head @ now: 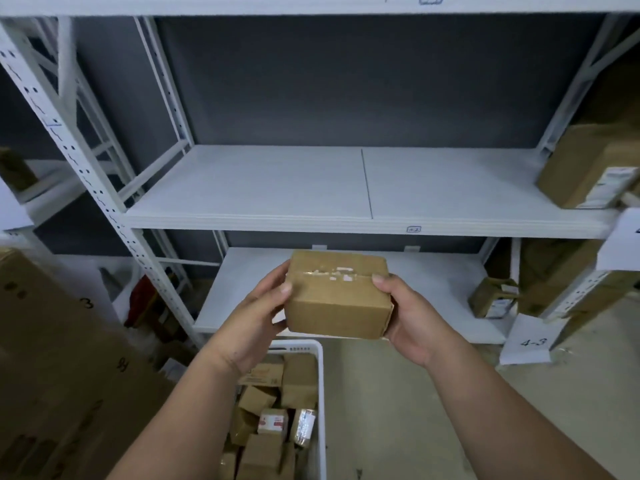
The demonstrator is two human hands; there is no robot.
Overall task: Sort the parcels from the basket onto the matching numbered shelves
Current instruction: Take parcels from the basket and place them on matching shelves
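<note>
A small brown cardboard parcel (pixel 337 296) with torn tape on top is held in front of me, above the basket. My left hand (pixel 256 317) grips its left side and my right hand (pixel 412 320) grips its right side, thumbs on top. Below, the white plastic basket (pixel 320 393) holds several small cardboard parcels (pixel 273 420). Ahead stands a white shelf rack: the middle shelf (pixel 277 188) carries a small label (pixel 413 229) on its front edge, and the lower shelf (pixel 433 289) lies behind the parcel. A paper sign reading 4-3 (pixel 530 341) hangs at the lower right.
A large brown box (pixel 585 168) sits at the right end of the middle shelf, and a small box (pixel 493 296) on the lower shelf's right. Big cardboard cartons (pixel 62 358) stand at the left. A perforated white upright (pixel 79 161) frames the rack's left side.
</note>
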